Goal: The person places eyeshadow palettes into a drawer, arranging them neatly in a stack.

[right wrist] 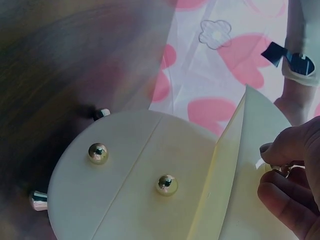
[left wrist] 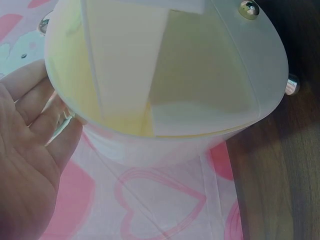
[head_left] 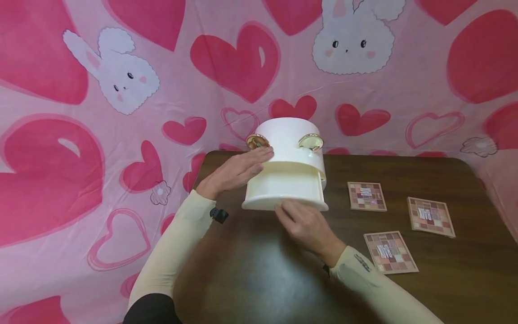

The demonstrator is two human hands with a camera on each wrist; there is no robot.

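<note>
A white rounded drawer box (head_left: 283, 139) with gold-rimmed ear-shaped pieces on top stands toward the back of the table. Its upper drawer (head_left: 285, 180) is pulled out, and the inside that shows is bare. My right hand (head_left: 309, 222) pinches the gold knob (right wrist: 281, 170) on that drawer's front. Fingers straight, my left hand (head_left: 240, 168) rests against the upper side of the box beside the left gold-rimmed ear (head_left: 258, 141). Below the pulled drawer, two panels with round gold knobs (right wrist: 166, 185) sit flush in the right wrist view.
To the right on the dark wooden table (head_left: 251, 270) lie three eyeshadow palettes: one near the box (head_left: 367, 196), a second farther right (head_left: 431, 216) and a third closer to me (head_left: 390, 253). A pink cloth with hearts and rabbits (head_left: 238, 58) hangs behind the box.
</note>
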